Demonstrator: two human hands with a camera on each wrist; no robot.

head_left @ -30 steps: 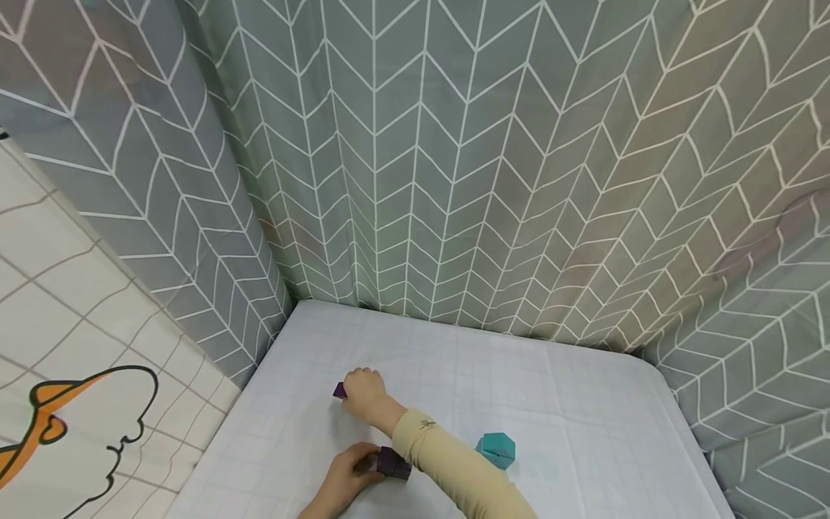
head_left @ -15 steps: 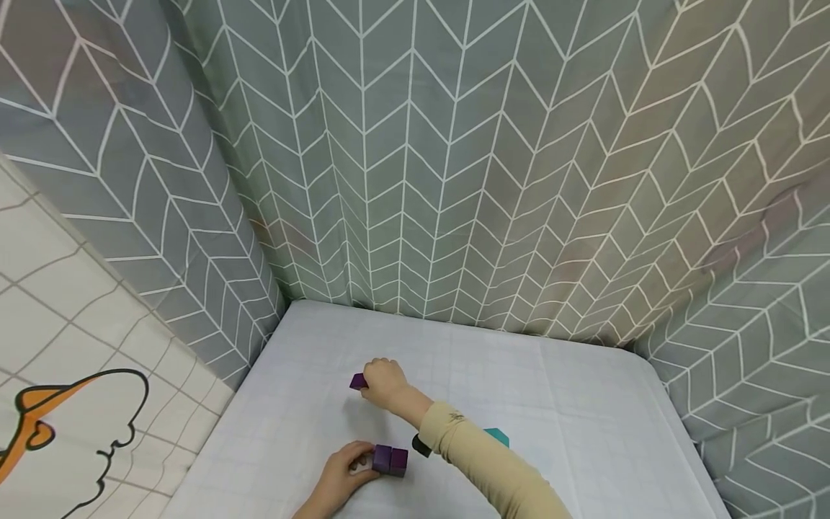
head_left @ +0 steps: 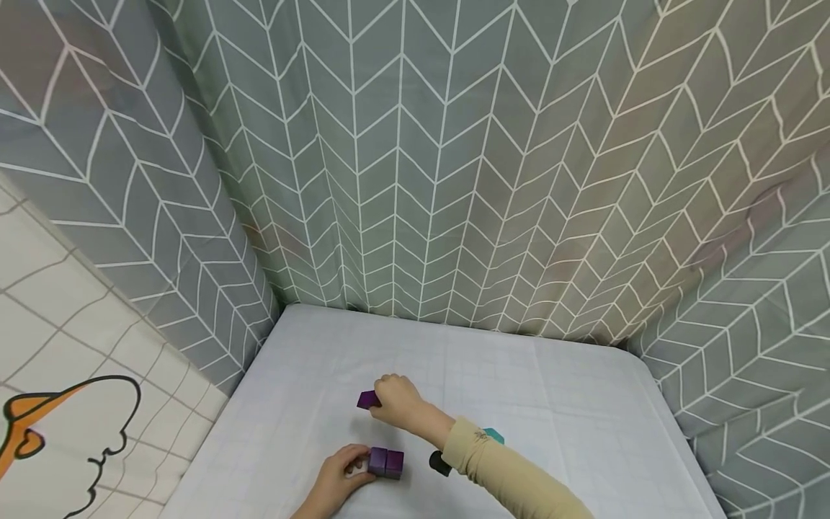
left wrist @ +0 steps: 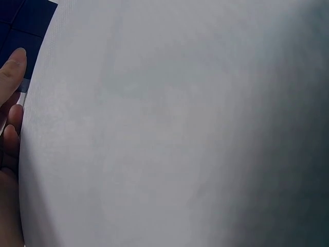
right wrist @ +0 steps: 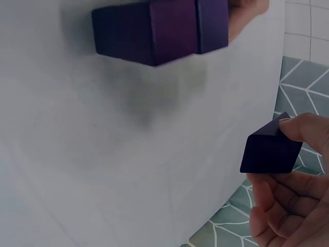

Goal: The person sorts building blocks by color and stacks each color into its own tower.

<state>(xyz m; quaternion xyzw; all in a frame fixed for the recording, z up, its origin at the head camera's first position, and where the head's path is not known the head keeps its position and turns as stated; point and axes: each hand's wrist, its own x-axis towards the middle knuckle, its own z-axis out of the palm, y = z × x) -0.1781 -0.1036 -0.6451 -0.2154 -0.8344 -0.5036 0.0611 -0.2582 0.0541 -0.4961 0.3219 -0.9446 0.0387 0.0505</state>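
Two purple blocks (head_left: 394, 464) sit side by side on the white-covered table in the head view. My left hand (head_left: 340, 472) grips the left one between thumb and fingers; in the left wrist view, the thumb (left wrist: 13, 72) presses along a dark block face (left wrist: 32, 46). Farther back, my right hand (head_left: 402, 400) pinches a purple wedge-like block (head_left: 367, 399) above the table. The right wrist view shows this block (right wrist: 270, 152) with a slanted side, held between thumb and fingertips. There the paired blocks (right wrist: 159, 33) appear at the top, apart from it.
A black cylinder-like piece (head_left: 440, 463) lies right of the paired blocks, beside my right sleeve (head_left: 512, 468). Behind that sleeve a teal block (head_left: 495, 435) shows only in part. Grey patterned curtains (head_left: 421, 180) rise along the table's (head_left: 570, 404) back and right sides.
My right hand has moved rightward with its block. My sleeve has uncovered the black piece and now hides most of the teal block. My left hand stays on the paired blocks. The head view has shifted slightly.
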